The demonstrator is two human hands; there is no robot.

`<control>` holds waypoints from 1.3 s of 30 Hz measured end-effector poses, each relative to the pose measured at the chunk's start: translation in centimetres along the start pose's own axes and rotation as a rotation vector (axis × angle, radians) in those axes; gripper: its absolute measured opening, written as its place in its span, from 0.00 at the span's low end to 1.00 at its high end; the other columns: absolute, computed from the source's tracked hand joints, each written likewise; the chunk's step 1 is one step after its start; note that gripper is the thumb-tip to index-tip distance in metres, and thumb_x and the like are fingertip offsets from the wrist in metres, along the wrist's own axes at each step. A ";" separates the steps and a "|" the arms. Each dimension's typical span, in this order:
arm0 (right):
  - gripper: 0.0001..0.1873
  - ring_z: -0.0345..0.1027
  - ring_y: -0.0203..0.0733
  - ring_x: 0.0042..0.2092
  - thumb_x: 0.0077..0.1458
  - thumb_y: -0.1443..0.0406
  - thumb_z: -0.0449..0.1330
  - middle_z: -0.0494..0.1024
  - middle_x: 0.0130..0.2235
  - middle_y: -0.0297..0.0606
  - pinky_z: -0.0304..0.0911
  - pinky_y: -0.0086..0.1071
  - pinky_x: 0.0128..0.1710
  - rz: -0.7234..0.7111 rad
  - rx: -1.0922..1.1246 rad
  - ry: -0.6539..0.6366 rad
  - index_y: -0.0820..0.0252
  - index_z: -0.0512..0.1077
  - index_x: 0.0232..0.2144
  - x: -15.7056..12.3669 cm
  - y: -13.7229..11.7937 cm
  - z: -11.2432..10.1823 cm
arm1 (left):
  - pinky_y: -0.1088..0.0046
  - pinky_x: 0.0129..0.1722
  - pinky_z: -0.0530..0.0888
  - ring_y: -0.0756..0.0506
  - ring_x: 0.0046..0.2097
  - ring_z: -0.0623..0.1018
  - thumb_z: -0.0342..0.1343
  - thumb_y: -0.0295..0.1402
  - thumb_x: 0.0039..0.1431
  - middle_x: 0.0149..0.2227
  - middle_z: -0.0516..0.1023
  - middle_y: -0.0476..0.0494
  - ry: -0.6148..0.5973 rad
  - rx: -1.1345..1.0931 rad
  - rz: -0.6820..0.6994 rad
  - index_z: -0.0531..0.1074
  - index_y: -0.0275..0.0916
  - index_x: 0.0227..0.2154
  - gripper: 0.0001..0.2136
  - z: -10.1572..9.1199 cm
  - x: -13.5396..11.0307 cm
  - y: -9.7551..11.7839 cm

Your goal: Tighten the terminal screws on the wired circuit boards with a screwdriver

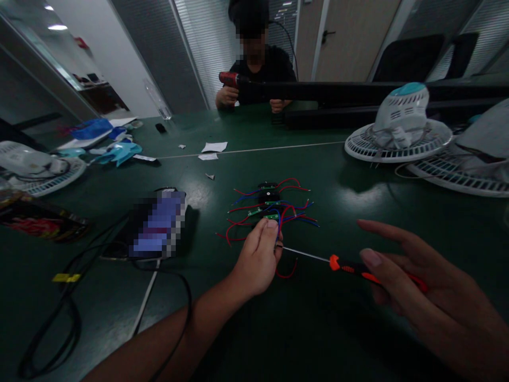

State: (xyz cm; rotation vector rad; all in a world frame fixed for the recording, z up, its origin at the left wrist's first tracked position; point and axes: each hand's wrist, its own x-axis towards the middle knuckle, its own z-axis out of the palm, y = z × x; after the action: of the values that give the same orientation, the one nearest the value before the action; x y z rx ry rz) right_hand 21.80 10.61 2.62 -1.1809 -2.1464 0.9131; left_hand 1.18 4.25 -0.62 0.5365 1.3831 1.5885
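In the middle of the head view, my left hand [258,260] is closed, thumb on top, round a small part with red and blue wires; its body is mostly hidden by the fingers. The metal shaft of a screwdriver [306,254] meets that part at my left fingertips. Its orange and black handle lies in my right hand [421,281], between thumb and lower fingers, while the index finger stretches away. Just beyond my left hand lie several dark parts with small green circuit boards [254,211] and red and blue wire leads.
A phone [157,225] and black cables [75,313] lie left, near a dark can [40,217]. White fan parts [397,140] stand right, another [40,167] far left. Paper scraps [214,147] lie beyond. Across the table [318,334], a person holds a red power drill [229,79].
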 end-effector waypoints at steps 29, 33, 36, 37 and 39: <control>0.22 0.68 0.38 0.19 0.55 0.48 0.55 0.78 0.25 0.35 0.60 0.29 0.12 -0.031 -0.091 0.187 0.52 0.76 0.45 -0.3 -1.0 0.9 | 0.82 0.20 0.63 0.56 0.22 0.64 0.59 0.51 0.50 0.22 0.64 0.55 0.009 -0.015 0.004 0.66 0.38 0.24 0.19 0.2 0.0 0.2; 0.23 0.69 0.39 0.19 0.56 0.48 0.56 0.79 0.25 0.35 0.62 0.30 0.14 -0.044 -0.052 0.153 0.51 0.74 0.48 -0.4 -0.7 0.7 | 0.81 0.19 0.61 0.55 0.21 0.63 0.57 0.50 0.53 0.20 0.63 0.55 -0.004 0.018 0.014 0.67 0.38 0.24 0.18 0.0 0.1 0.1; 0.24 0.71 0.40 0.20 0.56 0.50 0.58 0.80 0.25 0.33 0.64 0.30 0.15 -0.076 -0.013 0.097 0.51 0.69 0.52 -0.3 -0.5 0.4 | 0.81 0.19 0.61 0.55 0.21 0.63 0.56 0.49 0.55 0.20 0.63 0.55 -0.012 0.029 0.021 0.67 0.38 0.24 0.17 0.0 0.1 0.0; 0.24 0.72 0.40 0.20 0.56 0.51 0.58 0.80 0.25 0.32 0.65 0.30 0.15 -0.087 -0.004 0.081 0.51 0.68 0.53 -0.3 -0.5 0.3 | 0.81 0.19 0.61 0.55 0.21 0.63 0.55 0.48 0.56 0.20 0.63 0.55 -0.015 0.029 0.019 0.66 0.38 0.24 0.17 -0.1 0.1 0.0; 0.24 0.73 0.40 0.20 0.56 0.52 0.59 0.80 0.25 0.31 0.65 0.29 0.14 -0.102 0.007 0.070 0.51 0.67 0.53 -0.1 -0.5 0.2 | 0.82 0.20 0.61 0.55 0.21 0.63 0.55 0.48 0.56 0.21 0.63 0.55 -0.018 0.019 0.015 0.66 0.38 0.25 0.17 -0.1 0.1 0.0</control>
State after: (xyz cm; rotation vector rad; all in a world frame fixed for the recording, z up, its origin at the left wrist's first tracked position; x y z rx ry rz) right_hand 21.49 10.24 2.88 -1.0738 -2.1249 0.8224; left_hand 1.08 4.29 -0.68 0.5724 1.3854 1.5803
